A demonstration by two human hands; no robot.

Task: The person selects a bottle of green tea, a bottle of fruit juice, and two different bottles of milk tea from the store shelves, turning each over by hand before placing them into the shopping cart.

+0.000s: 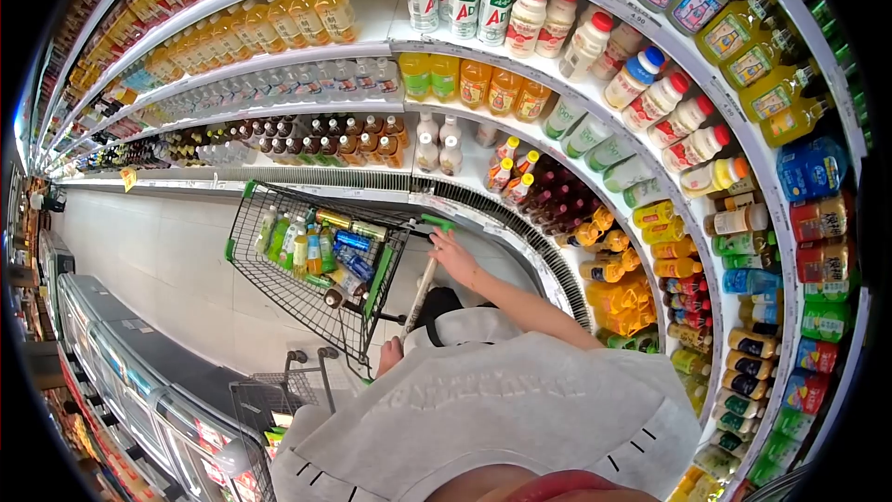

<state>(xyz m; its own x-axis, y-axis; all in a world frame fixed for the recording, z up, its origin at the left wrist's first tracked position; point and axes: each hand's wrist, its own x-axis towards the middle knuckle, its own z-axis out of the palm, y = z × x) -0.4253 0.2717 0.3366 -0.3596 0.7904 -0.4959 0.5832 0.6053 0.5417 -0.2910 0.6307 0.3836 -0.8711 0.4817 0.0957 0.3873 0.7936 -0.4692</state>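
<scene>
A wire shopping cart [269,281] with green corner trim stands before me, turned toward the left. Its pale handle bar [421,296] runs between my two hands. My right hand [452,257] grips the bar near its green end, with the forearm reaching in from the right. Lower down, my left hand [390,354] is closed on the other end, partly hidden by my grey shirt. Inside the cart lie several drinks, among them a green bottle [278,237], a blue-labelled bottle [314,251], blue cans [352,240] and a dark-capped bottle [334,297].
Curved refrigerated shelves [409,184] full of bottled drinks wrap around the back and right. White bottles with red caps [527,19] stand on an upper shelf. A second cart [279,395] is close by at lower left. Freezer cabinets [139,363] line the left; tiled floor [158,251] lies between.
</scene>
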